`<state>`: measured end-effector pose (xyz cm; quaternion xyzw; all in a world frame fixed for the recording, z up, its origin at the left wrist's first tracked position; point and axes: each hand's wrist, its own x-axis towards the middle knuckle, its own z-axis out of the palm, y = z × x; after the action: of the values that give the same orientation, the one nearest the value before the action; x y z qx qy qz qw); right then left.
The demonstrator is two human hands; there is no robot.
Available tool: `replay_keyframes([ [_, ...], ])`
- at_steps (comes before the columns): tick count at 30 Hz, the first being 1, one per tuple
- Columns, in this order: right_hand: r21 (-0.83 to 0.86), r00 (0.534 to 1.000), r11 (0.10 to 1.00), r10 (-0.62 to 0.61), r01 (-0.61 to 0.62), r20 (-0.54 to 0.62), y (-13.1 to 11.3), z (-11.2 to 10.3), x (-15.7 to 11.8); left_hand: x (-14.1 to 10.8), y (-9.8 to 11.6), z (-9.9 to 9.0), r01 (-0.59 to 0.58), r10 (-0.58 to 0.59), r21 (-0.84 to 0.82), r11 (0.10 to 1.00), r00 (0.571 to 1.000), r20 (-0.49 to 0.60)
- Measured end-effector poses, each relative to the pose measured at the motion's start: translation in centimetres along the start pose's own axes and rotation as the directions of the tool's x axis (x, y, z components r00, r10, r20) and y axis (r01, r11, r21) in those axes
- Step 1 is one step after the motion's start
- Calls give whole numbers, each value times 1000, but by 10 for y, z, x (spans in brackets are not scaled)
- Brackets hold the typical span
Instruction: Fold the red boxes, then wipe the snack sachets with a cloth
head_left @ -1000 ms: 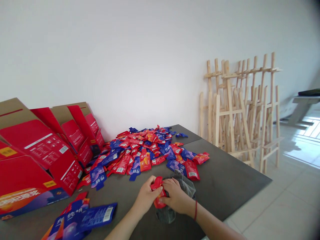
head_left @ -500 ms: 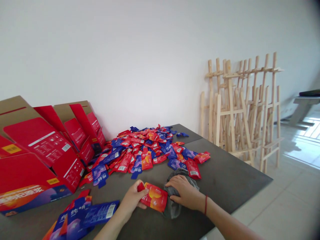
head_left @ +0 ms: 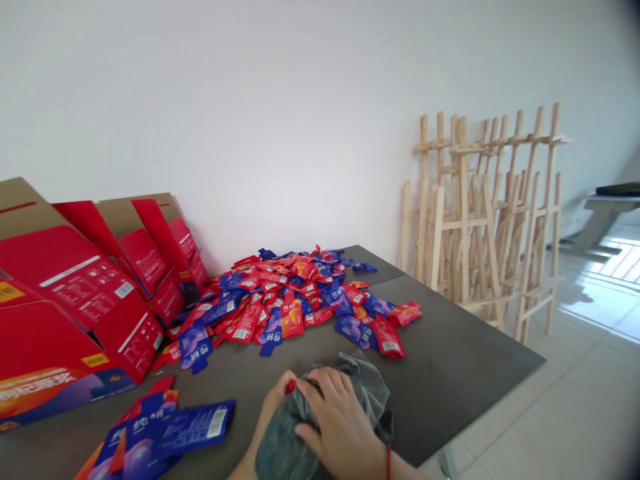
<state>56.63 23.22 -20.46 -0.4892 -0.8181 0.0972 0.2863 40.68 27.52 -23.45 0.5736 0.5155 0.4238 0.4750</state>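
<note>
My right hand presses a grey cloth with bent fingers, bunching it over and around what my left hand holds. Behind the cloth, my left hand is closed on a red pouch; just a small red corner of it shows by the fingers, and the cloth hides the rest. A loose fold of the cloth spreads to the right, above the dark table. Left of my hands lie several pouches, among them a blue pouch with a white barcode label.
A heap of red and blue pouches covers the table against the wall. Open red cartons stand at the left. Wooden easels lean past the table's right edge.
My right hand has moved left and brought the grey cloth over the red pouch, which was in plain view before. The view has shifted slightly.
</note>
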Motion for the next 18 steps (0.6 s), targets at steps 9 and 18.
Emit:
replay_keyframes([
  [9,-67,982,996,-46,59,184,36,-2,-15,-2,0,-16,95,-110,212,973,992,60],
  [18,-198,986,972,141,-122,84,59,-15,2,6,-9,-25,-34,43,199,979,998,-43],
])
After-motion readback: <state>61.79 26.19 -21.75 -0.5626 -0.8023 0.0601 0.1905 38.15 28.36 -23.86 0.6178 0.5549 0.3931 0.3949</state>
